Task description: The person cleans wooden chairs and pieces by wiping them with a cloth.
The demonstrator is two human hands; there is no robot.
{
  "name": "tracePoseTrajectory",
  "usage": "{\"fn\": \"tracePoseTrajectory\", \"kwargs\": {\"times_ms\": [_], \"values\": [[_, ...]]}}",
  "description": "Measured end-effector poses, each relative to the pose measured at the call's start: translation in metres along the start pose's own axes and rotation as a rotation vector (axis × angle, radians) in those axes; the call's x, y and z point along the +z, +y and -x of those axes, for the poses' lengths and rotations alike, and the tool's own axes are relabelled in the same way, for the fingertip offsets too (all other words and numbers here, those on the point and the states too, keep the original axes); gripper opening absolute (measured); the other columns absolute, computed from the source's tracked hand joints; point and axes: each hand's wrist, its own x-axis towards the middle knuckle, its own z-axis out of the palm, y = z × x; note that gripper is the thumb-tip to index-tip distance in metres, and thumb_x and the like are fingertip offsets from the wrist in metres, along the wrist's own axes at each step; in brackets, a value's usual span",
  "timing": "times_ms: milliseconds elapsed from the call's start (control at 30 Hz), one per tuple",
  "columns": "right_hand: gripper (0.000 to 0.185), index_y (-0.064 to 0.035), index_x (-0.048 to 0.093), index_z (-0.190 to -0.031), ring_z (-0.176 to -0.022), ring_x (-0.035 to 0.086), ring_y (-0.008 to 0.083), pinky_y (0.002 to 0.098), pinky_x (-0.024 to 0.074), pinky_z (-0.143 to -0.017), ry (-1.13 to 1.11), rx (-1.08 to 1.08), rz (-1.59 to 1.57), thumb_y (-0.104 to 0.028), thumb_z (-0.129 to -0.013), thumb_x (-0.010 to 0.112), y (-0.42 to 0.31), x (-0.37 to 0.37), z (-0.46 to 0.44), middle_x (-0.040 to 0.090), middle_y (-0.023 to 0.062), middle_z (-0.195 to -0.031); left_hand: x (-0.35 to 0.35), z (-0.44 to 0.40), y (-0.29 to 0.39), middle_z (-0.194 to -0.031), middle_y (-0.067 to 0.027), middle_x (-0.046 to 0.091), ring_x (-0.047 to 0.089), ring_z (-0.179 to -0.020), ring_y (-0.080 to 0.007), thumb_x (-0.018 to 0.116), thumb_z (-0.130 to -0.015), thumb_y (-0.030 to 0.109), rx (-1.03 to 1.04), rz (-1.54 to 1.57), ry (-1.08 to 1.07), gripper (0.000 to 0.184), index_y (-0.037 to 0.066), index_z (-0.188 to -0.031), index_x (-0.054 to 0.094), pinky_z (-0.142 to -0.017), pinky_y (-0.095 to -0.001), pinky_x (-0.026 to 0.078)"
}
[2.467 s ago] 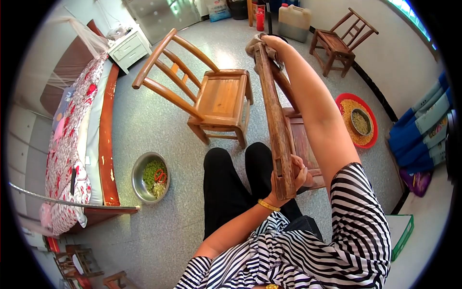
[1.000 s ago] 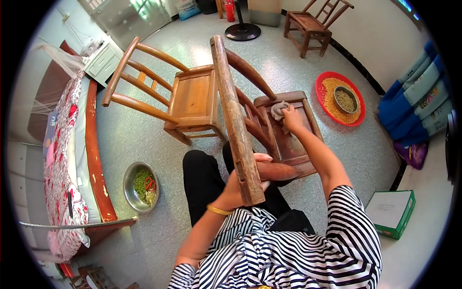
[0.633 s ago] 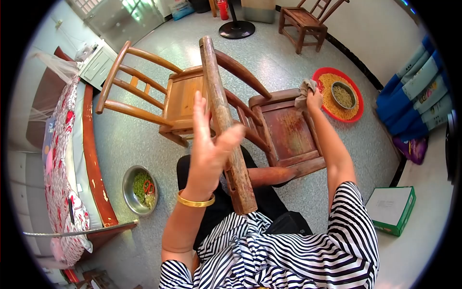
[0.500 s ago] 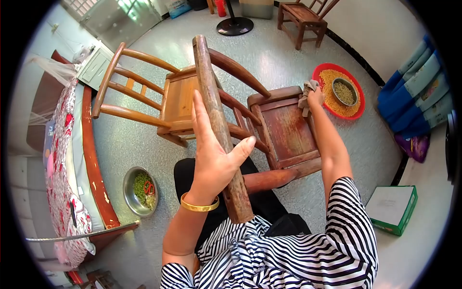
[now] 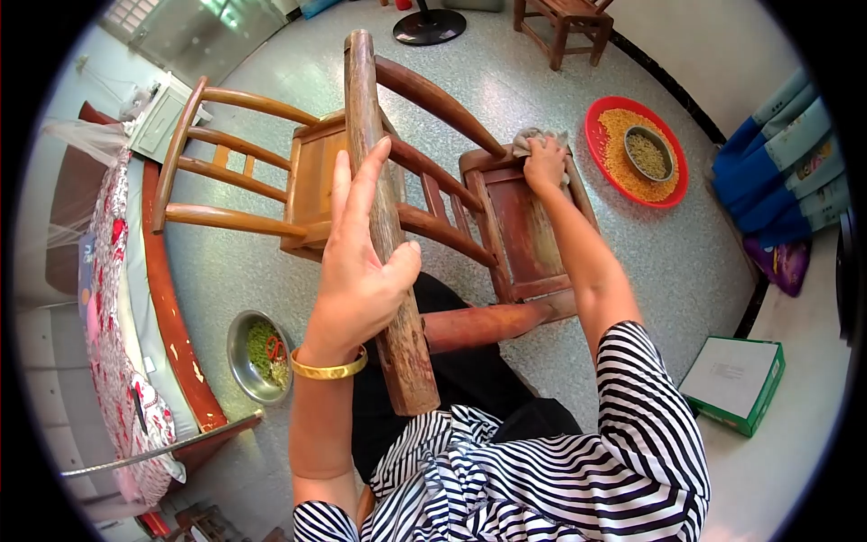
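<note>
A dark wooden chair leans toward me, its thick top rail running up the middle of the view over my lap. My left hand rests against the left side of that rail, fingers stretched out and thumb apart. At the far edge of the reddish, worn seat, my right hand presses a grey-brown cloth onto the wood. A lighter wooden chair stands to the left, partly behind the rail.
A red tray of yellow grains holds a metal bowl. Another bowl with greens is at left, near the bed. A green-and-white box, a round black base and another chair are also around.
My right hand with the cloth has moved from the seat's right side to its far edge. My left hand let go of the chair earlier and opened against the rail. The view has shifted.
</note>
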Motion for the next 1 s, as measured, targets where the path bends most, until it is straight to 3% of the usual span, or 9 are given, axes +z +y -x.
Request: {"fn": "tracePoseTrajectory", "kwargs": {"times_ms": [200,267,300,400,433,533,733,967,1000], "values": [[0.041,-0.0214,0.054,-0.108,-0.107,0.043,0.0373,0.0442,0.0437,-0.086,-0.092,-0.145,-0.059,-0.015,-0.07,0.068,-0.001,-0.007,0.036,0.044,0.0103,-0.115,-0.001,-0.005,0.0,-0.144,-0.0285,0.014,0.008,-0.138,-0.0288,0.05,-0.068,-0.001,-0.065,0.053,-0.012,0.068,0.009,-0.134,0.039,-0.108,-0.033,0.011],[0.042,-0.0199,0.053,-0.106,-0.106,0.044,0.0389,0.0457,0.0439,-0.084,-0.156,-0.188,-0.021,-0.015,-0.068,0.069,-0.003,-0.02,0.049,0.044,0.0114,-0.112,0.0,-0.005,-0.003,-0.143,-0.0321,0.011,0.03,-0.129,-0.0256,0.049,-0.069,0.001,-0.078,0.098,-0.004,0.065,0.009,-0.133,0.041,-0.085,-0.0243,0.04],[0.041,-0.0196,0.054,-0.106,-0.101,0.047,0.0385,0.0445,0.0432,-0.084,-0.249,-0.182,-0.029,-0.011,-0.067,0.066,-0.005,-0.024,0.053,0.047,0.0119,-0.109,0.001,-0.006,-0.005,-0.142,-0.0332,0.011,0.034,-0.127,-0.0267,0.048,-0.069,0.001,-0.057,0.088,0.003,0.063,0.009,-0.131,0.043,-0.081,-0.0235,0.041],[0.04,-0.0167,0.055,-0.105,-0.096,0.051,0.0371,0.0418,0.0431,-0.084,-0.304,-0.265,-0.166,-0.006,-0.067,0.062,-0.014,-0.028,0.053,0.051,0.0128,-0.105,0.004,-0.009,-0.021,-0.141,-0.0345,0.012,0.036,-0.127,-0.0273,0.048,-0.069,0.001,0.082,0.058,0.025,0.062,0.009,-0.13,0.045,-0.077,-0.0235,0.043],[0.04,-0.014,0.056,-0.104,-0.096,0.052,0.0362,0.0404,0.0436,-0.084,-0.266,-0.351,-0.295,-0.004,-0.066,0.06,-0.021,-0.031,0.051,0.052,0.0132,-0.104,0.003,-0.007,-0.01,-0.146,-0.0238,0.008,0.02,-0.133,-0.0236,0.044,-0.069,-0.006,-0.024,0.151,-0.009,0.061,0.009,-0.128,0.047,-0.095,-0.0243,0.032],[0.041,-0.009,0.057,-0.104,-0.1,0.052,0.0347,0.0388,0.0438,-0.086,-0.153,-0.523,-0.453,0.001,-0.064,0.056,-0.05,-0.038,0.049,0.053,0.0141,-0.11,0.003,-0.006,-0.005,-0.146,-0.0239,0.008,0.02,-0.134,-0.0235,0.044,-0.068,-0.006,-0.071,0.228,-0.02,0.06,0.009,-0.126,0.049,-0.096,-0.0245,0.031],[0.044,-0.01,0.053,-0.113,-0.108,0.049,0.0336,0.0389,0.0456,-0.087,-0.269,-0.657,-0.011,-0.001,-0.071,0.057,-0.078,-0.01,0.029,0.048,0.0119,-0.124,0.004,-0.005,-0.011,-0.145,-0.0228,0.011,0.022,-0.133,-0.023,0.044,-0.067,-0.006,0.01,0.123,0.009,0.059,0.009,-0.124,0.051,-0.098,-0.0252,0.029],[0.025,-0.0103,0.054,-0.102,-0.102,0.05,0.0339,0.0388,0.0508,-0.075,-0.259,-0.619,0.123,-0.006,-0.077,0.053,-0.07,-0.011,0.034,0.05,0.0086,-0.116,0.001,-0.007,-0.015,-0.143,-0.0225,0.015,0.022,-0.133,-0.0231,0.044,-0.067,-0.005,0.03,0.122,-0.026,0.058,0.009,-0.122,0.052,-0.099,-0.026,0.029],[0.025,-0.0103,0.054,-0.102,-0.102,0.05,0.0339,0.0388,0.0508,-0.075,-0.256,-0.62,0.127,-0.006,-0.077,0.053,-0.065,-0.013,0.036,0.05,0.0086,-0.116,0.001,-0.007,-0.015,-0.139,-0.0286,0.019,0.017,-0.134,-0.0303,0.047,-0.067,-0.001,0.055,0.082,-0.017,0.054,0.008,-0.121,0.052,-0.096,-0.0272,0.032]]}}
